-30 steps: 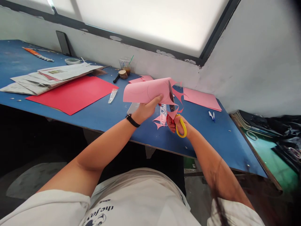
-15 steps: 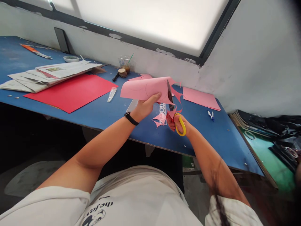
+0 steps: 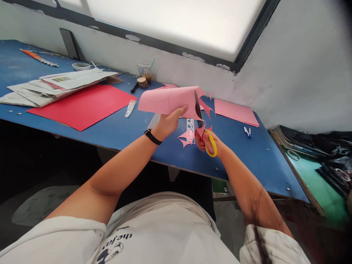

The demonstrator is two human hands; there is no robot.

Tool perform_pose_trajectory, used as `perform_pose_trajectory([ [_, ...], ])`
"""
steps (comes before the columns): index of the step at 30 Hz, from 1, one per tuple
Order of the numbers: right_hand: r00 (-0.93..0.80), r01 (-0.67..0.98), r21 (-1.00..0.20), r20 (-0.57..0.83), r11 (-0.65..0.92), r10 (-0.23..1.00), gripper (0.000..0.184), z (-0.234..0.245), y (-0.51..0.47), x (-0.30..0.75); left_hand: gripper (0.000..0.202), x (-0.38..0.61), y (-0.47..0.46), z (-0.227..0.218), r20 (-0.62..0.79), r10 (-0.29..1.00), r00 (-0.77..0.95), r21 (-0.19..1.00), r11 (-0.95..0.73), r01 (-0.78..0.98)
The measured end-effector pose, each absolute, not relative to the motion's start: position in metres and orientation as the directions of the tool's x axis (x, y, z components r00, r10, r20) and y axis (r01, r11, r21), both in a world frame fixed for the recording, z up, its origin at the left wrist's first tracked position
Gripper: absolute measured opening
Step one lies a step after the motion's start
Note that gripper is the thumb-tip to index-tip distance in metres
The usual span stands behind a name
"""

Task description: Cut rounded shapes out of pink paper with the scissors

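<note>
You are stationed in what appears to be a craft workroom. Evidence noted: your scuffed blue worktable [image 3: 261, 161], stacked pink sheets [image 3: 235, 112], pink paper offcuts [image 3: 185, 142], stencil ruler [image 3: 190, 128], scissors [image 3: 212, 146], and roughly finished wall [image 3: 176, 69] below the window [image 3: 165, 22].

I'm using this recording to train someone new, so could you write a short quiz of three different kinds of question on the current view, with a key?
1. Which tool is in the right hand?
2. True or false: the left hand holds the pink sheet.
3. Fill in the blank: the white papers partly cover the ____.

Key
1. The scissors.
2. True; the thumb lies across its face.
3. The red sheet.
</note>
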State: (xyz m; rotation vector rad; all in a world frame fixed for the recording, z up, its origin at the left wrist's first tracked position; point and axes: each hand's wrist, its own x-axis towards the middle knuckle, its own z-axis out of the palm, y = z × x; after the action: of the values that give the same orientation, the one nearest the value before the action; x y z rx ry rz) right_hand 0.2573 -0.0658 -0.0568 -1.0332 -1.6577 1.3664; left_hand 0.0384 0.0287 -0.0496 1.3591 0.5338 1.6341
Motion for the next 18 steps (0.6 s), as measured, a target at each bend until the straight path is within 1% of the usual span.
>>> perform_pose_trajectory([
  [4,-0.409,0.144,-0.983,0.046,0.115,0.912,0.094,-0.056,-0.065,0.257,0.051,0.039,0.032,-0.051,0.546,0.837,-0.017,0.78,-0.516,-0.354],
  [7,-0.397,0.167,-0.975,0.07,0.147,0.915,0.093,-0.059,-0.063,0.256,0.053,0.04,0.032,-0.051,0.546,0.838,-0.006,0.778,-0.51,-0.366],
  [12,-0.399,0.129,-0.979,0.097,0.16,0.912,0.091,-0.064,-0.061,0.257,0.06,0.041,0.034,-0.055,0.549,0.836,0.004,0.786,-0.515,-0.34],
  [16,-0.408,0.143,-0.975,0.097,0.168,0.908,0.087,-0.066,-0.06,0.261,0.061,0.04,0.038,-0.059,0.573,0.818,0.036,0.774,-0.527,-0.35],
  [18,-0.403,0.145,-0.976,0.09,0.16,0.911,0.088,-0.067,-0.06,0.262,0.061,0.039,0.039,-0.059,0.591,0.807,0.021,0.763,-0.55,-0.339],
])
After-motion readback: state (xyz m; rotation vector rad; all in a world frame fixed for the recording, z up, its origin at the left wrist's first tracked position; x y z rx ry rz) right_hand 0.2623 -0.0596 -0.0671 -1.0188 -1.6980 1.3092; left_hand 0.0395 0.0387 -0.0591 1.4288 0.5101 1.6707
